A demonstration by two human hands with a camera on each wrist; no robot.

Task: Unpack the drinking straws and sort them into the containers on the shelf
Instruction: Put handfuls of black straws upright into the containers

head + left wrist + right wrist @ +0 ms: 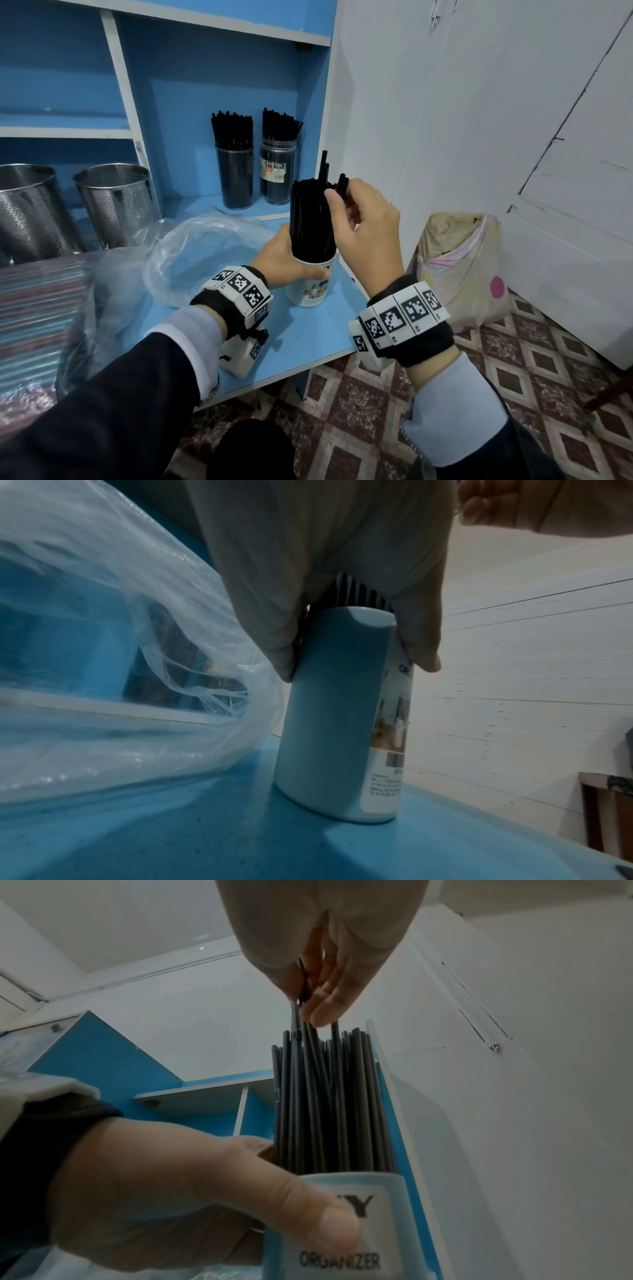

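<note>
- Head view, nearest first: 2 dark sleeves with pale cuffs and tagged wristbands reach over the front of the blue worktop (308, 339).
- Left hand (279, 257) has its grip wrapped round the top of the pale blue organizer cup (310, 287); the left wrist view shows thumb and fingers on opposite sides just below the rim, with the cup standing upright on the worktop near its right front corner.
- Right hand (363, 222) has its grip pinched on a few black straws (322, 178) that stand higher than the packed bundle (310, 219) in the cup; the right wrist view shows the fingertips (323, 1015) closed on their upper ends.
- Judged step: seating these last straws level with the rest. Doing it well probably means keeping the left grip firm so the cup cannot tip, guiding the raised straws straight down into a gap, not forcing them against their neighbours, and easing off only once they sit.
- Risk, as a judgement: the cup is near the edge and top-heavy, so a sideways push could topple it.
- Beside the cup on its left lies the crumpled clear plastic bag (205, 250), seemingly the opened wrapping; a pack of coloured straws (37, 315) lies at far left.
- Farther back on the shelf stand 2 clear jars (236, 178) already full of black straws, and 2 perforated steel holders (116, 202) on the left.
</note>
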